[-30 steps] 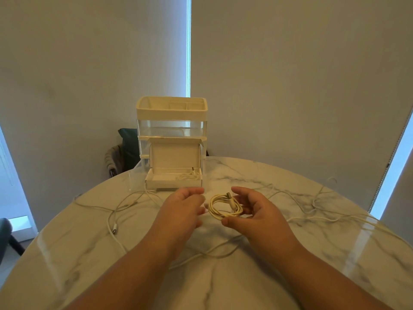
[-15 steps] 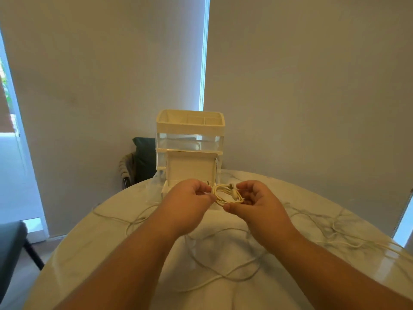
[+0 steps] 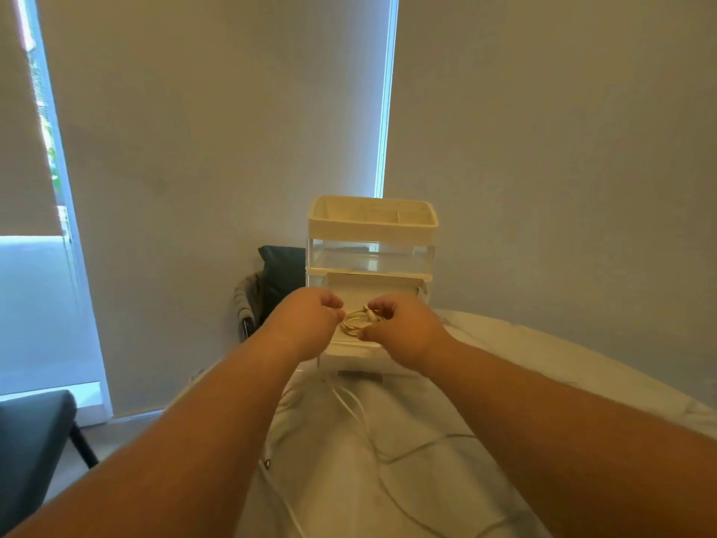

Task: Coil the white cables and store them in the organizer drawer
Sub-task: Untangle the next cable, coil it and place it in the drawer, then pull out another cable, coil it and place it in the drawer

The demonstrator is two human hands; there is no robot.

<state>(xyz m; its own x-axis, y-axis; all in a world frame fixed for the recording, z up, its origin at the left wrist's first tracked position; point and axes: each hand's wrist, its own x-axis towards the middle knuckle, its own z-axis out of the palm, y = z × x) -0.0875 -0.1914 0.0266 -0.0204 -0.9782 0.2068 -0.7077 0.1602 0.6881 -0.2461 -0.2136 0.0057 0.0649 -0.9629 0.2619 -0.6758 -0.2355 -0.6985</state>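
A small coil of white cable (image 3: 355, 319) is pinched between my left hand (image 3: 310, 316) and my right hand (image 3: 403, 324). Both hands hold it just above the pulled-out lower drawer (image 3: 359, 349) of the cream organizer (image 3: 372, 227). The organizer stands at the far edge of the marble table (image 3: 504, 343). It has an open top tray and a clear middle tier. My hands hide most of the drawer's inside. More loose white cables (image 3: 357, 417) trail across the table toward me.
A dark chair (image 3: 279, 277) with a grey cloth stands behind the table, left of the organizer. Another dark seat (image 3: 31, 429) sits at the lower left by the window. Pale blinds cover the wall behind.
Both hands have carried the coil forward from the table's middle to just above the open drawer. The view has swung right and closer, so the organizer looks larger.
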